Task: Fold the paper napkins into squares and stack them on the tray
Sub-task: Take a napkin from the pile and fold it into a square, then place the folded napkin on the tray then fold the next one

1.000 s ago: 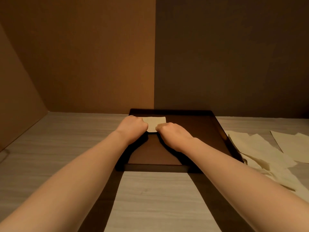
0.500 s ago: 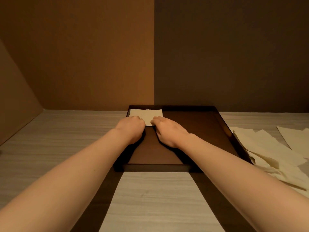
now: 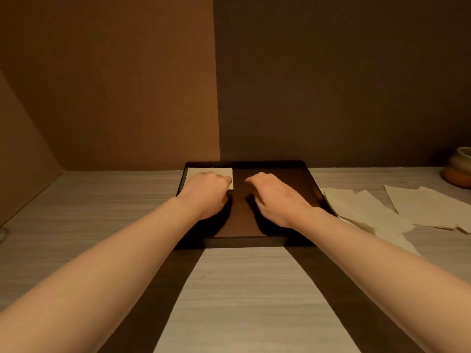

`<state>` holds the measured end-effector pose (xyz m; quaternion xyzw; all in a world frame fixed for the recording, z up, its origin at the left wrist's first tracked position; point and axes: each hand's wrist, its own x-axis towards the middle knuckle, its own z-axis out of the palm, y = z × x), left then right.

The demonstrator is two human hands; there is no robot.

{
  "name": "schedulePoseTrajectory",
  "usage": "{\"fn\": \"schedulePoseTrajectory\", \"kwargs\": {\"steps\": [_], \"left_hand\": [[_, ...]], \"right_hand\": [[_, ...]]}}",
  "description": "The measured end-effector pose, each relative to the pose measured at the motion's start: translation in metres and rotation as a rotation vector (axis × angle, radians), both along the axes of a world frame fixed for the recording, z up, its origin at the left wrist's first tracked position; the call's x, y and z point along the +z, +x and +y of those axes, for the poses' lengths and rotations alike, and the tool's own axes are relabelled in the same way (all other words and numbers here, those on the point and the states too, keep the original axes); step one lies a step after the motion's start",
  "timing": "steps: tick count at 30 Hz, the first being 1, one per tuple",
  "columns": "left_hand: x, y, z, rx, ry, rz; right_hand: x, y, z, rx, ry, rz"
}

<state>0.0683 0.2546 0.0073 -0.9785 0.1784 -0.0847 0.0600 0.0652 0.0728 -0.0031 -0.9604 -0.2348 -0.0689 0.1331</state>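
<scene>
brown wall, grey wall, wood-grain table

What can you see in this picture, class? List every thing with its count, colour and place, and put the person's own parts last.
Tray: one, dark brown, on the table against the back wall.
Folded napkin: one, cream, in the tray's far left corner, partly under the left hand.
Unfolded napkins: several overlapping, cream, on the table right of the tray; exact count unclear.
Pot: one, pale with an orange base, at the far right edge, cut off by the frame.
Table: one, light grey wood grain.
Walls: brown on the left, dark grey on the right.
Left hand: one, resting on the folded napkin.
Right hand: one, over the bare tray floor, holding nothing.
</scene>
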Motion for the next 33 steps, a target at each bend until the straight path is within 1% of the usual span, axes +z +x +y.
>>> {"fn": "schedulePoseTrajectory", "kwargs": {"steps": [4, 7, 11, 14, 16, 18, 20, 23, 28, 30, 33], "left_hand": [[0.008, -0.029, -0.04, -0.128, -0.122, -0.041], [0.004, -0.045, -0.071, -0.236, -0.15, -0.09], [-0.004, -0.055, -0.112, -0.321, -0.216, -0.118], [-0.012, -0.055, -0.14, -0.42, -0.215, -0.146], [-0.016, -0.053, -0.156, -0.499, -0.209, -0.164], [-0.017, -0.049, -0.17, -0.533, -0.236, -0.158], [-0.017, -0.043, -0.181, -0.526, -0.265, -0.099], [-0.017, -0.034, -0.194, -0.473, -0.313, 0.045], [-0.016, -0.025, -0.206, -0.391, -0.388, 0.184], [-0.013, -0.024, -0.207, -0.369, -0.421, 0.212], [-0.007, -0.022, -0.206, -0.318, -0.439, 0.172]], "right_hand": [[0.01, -0.028, -0.043, -0.083, 0.065, -0.026], [0.015, -0.049, -0.081, -0.114, 0.063, -0.035], [0.016, -0.069, -0.129, -0.201, 0.069, -0.041], [0.014, -0.082, -0.156, -0.256, 0.08, -0.021], [0.011, -0.09, -0.169, -0.263, 0.063, -0.015], [0.008, -0.095, -0.178, -0.261, 0.032, -0.003], [0.005, -0.095, -0.185, -0.261, 0.007, -0.001], [0.003, -0.092, -0.191, -0.259, -0.013, -0.027], [0.011, -0.084, -0.192, -0.268, 0.068, -0.081], [0.018, -0.083, -0.191, -0.275, 0.104, -0.1], [0.034, -0.082, -0.192, -0.27, 0.173, -0.149]]}}
